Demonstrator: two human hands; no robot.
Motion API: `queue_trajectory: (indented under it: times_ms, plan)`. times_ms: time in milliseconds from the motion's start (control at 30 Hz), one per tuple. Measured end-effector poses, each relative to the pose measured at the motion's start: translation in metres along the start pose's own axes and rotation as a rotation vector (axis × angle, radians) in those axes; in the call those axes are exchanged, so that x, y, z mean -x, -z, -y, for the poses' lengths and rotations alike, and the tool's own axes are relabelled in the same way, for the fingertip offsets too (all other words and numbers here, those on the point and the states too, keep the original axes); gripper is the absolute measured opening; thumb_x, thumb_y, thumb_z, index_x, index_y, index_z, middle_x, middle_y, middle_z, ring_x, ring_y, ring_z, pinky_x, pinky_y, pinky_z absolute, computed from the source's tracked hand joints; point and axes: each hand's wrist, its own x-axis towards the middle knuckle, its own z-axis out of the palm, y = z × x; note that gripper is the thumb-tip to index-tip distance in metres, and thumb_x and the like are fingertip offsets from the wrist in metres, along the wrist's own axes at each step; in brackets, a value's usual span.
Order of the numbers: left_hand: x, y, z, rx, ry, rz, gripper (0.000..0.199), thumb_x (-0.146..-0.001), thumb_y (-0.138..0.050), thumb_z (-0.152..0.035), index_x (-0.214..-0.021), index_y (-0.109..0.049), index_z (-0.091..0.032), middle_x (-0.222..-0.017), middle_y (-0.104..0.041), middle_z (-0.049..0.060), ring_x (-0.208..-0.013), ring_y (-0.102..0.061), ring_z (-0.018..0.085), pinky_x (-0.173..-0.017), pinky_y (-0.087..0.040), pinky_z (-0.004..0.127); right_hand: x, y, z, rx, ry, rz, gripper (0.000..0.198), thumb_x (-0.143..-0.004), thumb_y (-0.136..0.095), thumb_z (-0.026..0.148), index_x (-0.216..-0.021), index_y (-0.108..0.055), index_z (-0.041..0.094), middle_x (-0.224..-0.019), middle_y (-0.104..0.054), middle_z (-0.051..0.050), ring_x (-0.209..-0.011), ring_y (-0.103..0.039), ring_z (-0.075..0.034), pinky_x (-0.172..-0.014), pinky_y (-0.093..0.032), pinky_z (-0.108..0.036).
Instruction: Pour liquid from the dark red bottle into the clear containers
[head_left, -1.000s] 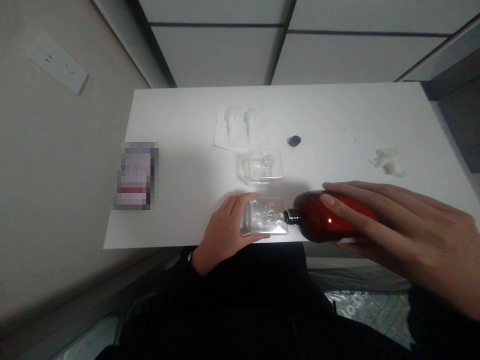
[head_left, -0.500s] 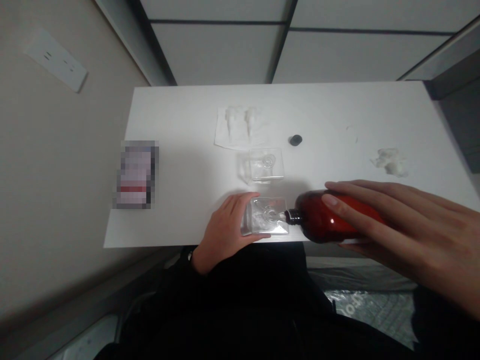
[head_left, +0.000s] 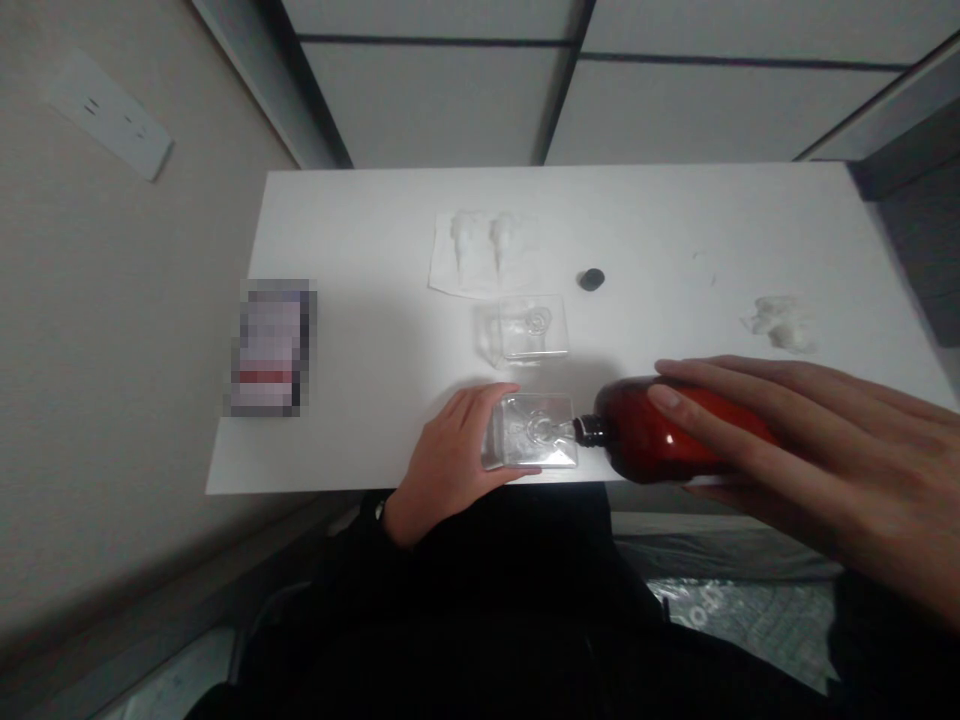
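tipping a red bottle (head_left: 660,430) on its side over the near edge of a white table (head_left: 352,400), a person's right hand (head_left: 840,450) lies along it with fingers stretched over the top, a wide hold that suits the bottle's broad body and leaves the dark, uncapped neck free. the mouth points left at the opening of a clear square bottle (head_left: 517,452), and a clear streak between the two looks like liquid running across. whether the two bottles touch is hard to tell from above.

the left hand (head_left: 457,445) is curved around the clear bottle's left side, index finger along the far wall and thumb along the near one, probably to stop it sliding while the opening stays uncovered. just beyond stands a second clear square bottle (head_left: 534,340), also open at the top and within easy reach.

farther back, two white pump heads (head_left: 481,245) lie side by side on a flat white tissue (head_left: 480,286), perhaps to keep them clean and catch drips. a dark cap (head_left: 592,279) sits apart to their right, away from both hands; a crumpled tissue (head_left: 782,322) rests farther right.
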Motion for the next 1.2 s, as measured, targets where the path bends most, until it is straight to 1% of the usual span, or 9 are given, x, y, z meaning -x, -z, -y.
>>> queue_trajectory:
  times_ms: [67, 133, 233, 333, 533, 733, 867, 1067, 1200]
  plan:
    - [0.0001, 0.0000, 0.0005, -0.001, -0.003, -0.002, 0.081, -0.076, -0.097, -0.040, -0.141, -0.052, -0.023, -0.139, -0.068, 0.012, -0.131, -0.066, 0.034, -0.112, -0.056, 0.051, 0.0010, 0.0001, -0.0021, -0.016, 0.017, 0.030, 0.062, -0.111, -0.044, 0.036, -0.171, -0.028, 0.035, -0.146, -0.071, -0.010, -0.122, -0.073, -0.037, -0.088, -0.063, -0.048]
    - [0.0001, 0.0000, 0.0007, -0.004, -0.004, -0.001, 0.081, -0.076, -0.097, -0.040, -0.141, -0.052, -0.024, -0.139, -0.068, 0.012, -0.131, -0.066, 0.034, -0.112, -0.056, 0.051, 0.0017, -0.0007, -0.0029, -0.024, 0.003, 0.012, 0.061, -0.112, -0.043, 0.036, -0.171, -0.029, 0.037, -0.146, -0.071, -0.009, -0.122, -0.074, -0.038, -0.088, -0.063, -0.048]
    - [-0.0001, 0.0001, 0.0006, -0.010, 0.000, -0.001, 0.081, -0.075, -0.097, -0.041, -0.141, -0.052, -0.024, -0.139, -0.069, 0.012, -0.131, -0.067, 0.034, -0.111, -0.057, 0.051, 0.0021, -0.0022, -0.0031, -0.031, -0.025, -0.012, 0.060, -0.112, -0.040, 0.038, -0.171, -0.028, 0.041, -0.145, -0.072, -0.007, -0.122, -0.074, -0.037, -0.087, -0.063, -0.048]
    - [-0.0002, -0.0003, 0.0006, -0.010, 0.001, -0.001, 0.081, -0.076, -0.097, -0.042, -0.141, -0.052, -0.025, -0.139, -0.069, 0.012, -0.130, -0.067, 0.034, -0.111, -0.057, 0.051, 0.0014, -0.0009, -0.0043, -0.048, -0.026, 0.015, 0.060, -0.112, -0.040, 0.041, -0.170, -0.028, 0.044, -0.144, -0.073, -0.004, -0.122, -0.074, -0.036, -0.085, -0.064, -0.048]
    - [0.0000, -0.0005, 0.0013, -0.012, -0.012, -0.006, 0.083, -0.075, -0.098, -0.041, -0.141, -0.052, -0.022, -0.138, -0.069, 0.012, -0.129, -0.067, 0.034, -0.111, -0.057, 0.050, -0.0010, 0.0016, -0.0046, 0.015, 0.049, 0.038, 0.063, -0.112, -0.040, 0.036, -0.173, -0.024, 0.034, -0.148, -0.070, -0.011, -0.122, -0.072, -0.038, -0.083, -0.062, -0.051]
    - [0.0004, 0.0003, 0.0006, -0.002, 0.004, -0.001, 0.082, -0.075, -0.097, -0.041, -0.142, -0.053, -0.024, -0.139, -0.069, 0.011, -0.130, -0.067, 0.033, -0.111, -0.057, 0.050, 0.0039, -0.0053, -0.0027, 0.005, -0.020, -0.034, 0.059, -0.112, -0.033, 0.040, -0.171, -0.030, 0.040, -0.151, -0.068, -0.004, -0.124, -0.072, -0.037, -0.090, -0.061, -0.052]
    - [0.0004, 0.0000, -0.0005, -0.010, 0.008, -0.003, 0.082, -0.075, -0.097, -0.041, -0.142, -0.053, -0.024, -0.139, -0.069, 0.011, -0.130, -0.067, 0.033, -0.111, -0.057, 0.050, 0.0063, -0.0077, -0.0036, -0.023, -0.051, -0.027, 0.057, -0.112, -0.034, 0.044, -0.169, -0.031, 0.045, -0.153, -0.067, 0.001, -0.125, -0.072, -0.036, -0.092, -0.062, -0.051]
    - [-0.0003, 0.0002, -0.0009, 0.001, -0.017, -0.012, 0.082, -0.075, -0.097, -0.040, -0.142, -0.052, -0.024, -0.139, -0.069, 0.011, -0.131, -0.067, 0.033, -0.112, -0.056, 0.050, 0.0039, -0.0038, -0.0030, -0.002, -0.012, -0.028, 0.060, -0.111, -0.036, 0.038, -0.171, -0.030, 0.040, -0.148, -0.070, -0.005, -0.122, -0.073, -0.039, -0.085, -0.062, -0.054]
    - [-0.0002, -0.0002, -0.0007, 0.000, -0.017, -0.009, 0.082, -0.076, -0.097, -0.040, -0.142, -0.052, -0.024, -0.140, -0.069, 0.011, -0.131, -0.067, 0.033, -0.112, -0.056, 0.050, 0.0030, -0.0002, -0.0011, -0.027, -0.060, -0.014, 0.059, -0.112, -0.034, 0.039, -0.170, -0.028, 0.044, -0.150, -0.069, -0.001, -0.126, -0.071, -0.038, -0.089, -0.060, -0.053]
